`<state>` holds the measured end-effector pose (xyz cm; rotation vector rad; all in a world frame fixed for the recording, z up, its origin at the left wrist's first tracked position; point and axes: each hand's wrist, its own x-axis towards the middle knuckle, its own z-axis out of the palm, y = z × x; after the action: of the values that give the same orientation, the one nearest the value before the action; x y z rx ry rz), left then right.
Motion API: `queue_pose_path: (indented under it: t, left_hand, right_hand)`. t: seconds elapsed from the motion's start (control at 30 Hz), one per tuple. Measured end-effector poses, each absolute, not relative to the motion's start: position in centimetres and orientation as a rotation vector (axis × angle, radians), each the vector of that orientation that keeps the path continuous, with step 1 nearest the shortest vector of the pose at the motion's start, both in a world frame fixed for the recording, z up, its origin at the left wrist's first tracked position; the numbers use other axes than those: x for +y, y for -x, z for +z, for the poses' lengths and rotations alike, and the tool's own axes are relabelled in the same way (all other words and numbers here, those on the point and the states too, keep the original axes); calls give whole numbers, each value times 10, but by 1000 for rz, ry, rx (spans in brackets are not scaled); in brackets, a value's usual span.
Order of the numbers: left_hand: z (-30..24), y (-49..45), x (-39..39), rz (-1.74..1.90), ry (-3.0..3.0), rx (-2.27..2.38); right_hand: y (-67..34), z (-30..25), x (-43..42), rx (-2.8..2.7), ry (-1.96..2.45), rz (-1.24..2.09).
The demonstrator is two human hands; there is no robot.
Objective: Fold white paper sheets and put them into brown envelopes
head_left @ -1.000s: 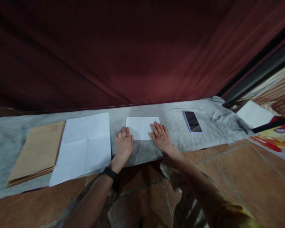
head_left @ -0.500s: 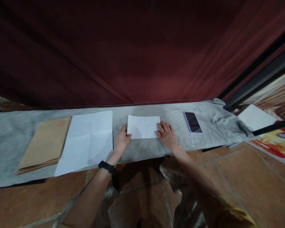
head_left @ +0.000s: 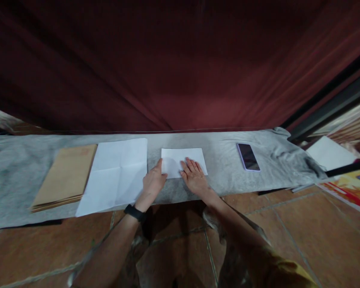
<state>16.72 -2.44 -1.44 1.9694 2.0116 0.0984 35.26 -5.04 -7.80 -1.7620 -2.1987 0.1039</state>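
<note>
White paper (head_left: 171,162), looks folded, lies flat just below frame centre on a gray cloth (head_left: 222,160). Cloth runs across the whole middle of the frame, left edge to right side, wrinkled toward the right end.

Left hand (head_left: 154,180): at the paper's left edge, left of frame centre. Thumb and index finger set apart, index tip near the upper part of that edge, thumb at the lower left corner; other fingers bent and mostly hidden. Cannot tell whether the edge is pinched or only touched. Black wristband (head_left: 135,213) on that wrist, lower centre-left.

Right hand (head_left: 195,176): palm down, fingers extended and slightly spread, resting on the lower right part of the paper; pressing flat, nothing grasped. Yellowish sleeve (head_left: 291,272) on that arm, lower right of frame.

Left of the left hand: larger white sheet (head_left: 117,172) with crossing crease lines, apart from the paper. Beside it, further left, stack of brown envelopes (head_left: 66,172), reddish mark near the top right corner. Right of the paper, well apart: phone (head_left: 248,157), dark screen up, purple case edge.

Dark red curtain (head_left: 180,72) fills the upper frame. Brown tile floor (head_left: 327,224) along the bottom. Right edge: dark bars (head_left: 333,104), pale flat sheet (head_left: 331,153), red-and-yellow printed item (head_left: 352,186), partly cut off.
</note>
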Motion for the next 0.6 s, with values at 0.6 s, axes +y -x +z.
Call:
queue_pose_path:
  t: [0.6]
  left_hand:
    - [-66, -217, -42, 224, -2435, 1741]
  right_hand:
    - [-387, -78, -50, -2275, 1839, 41]
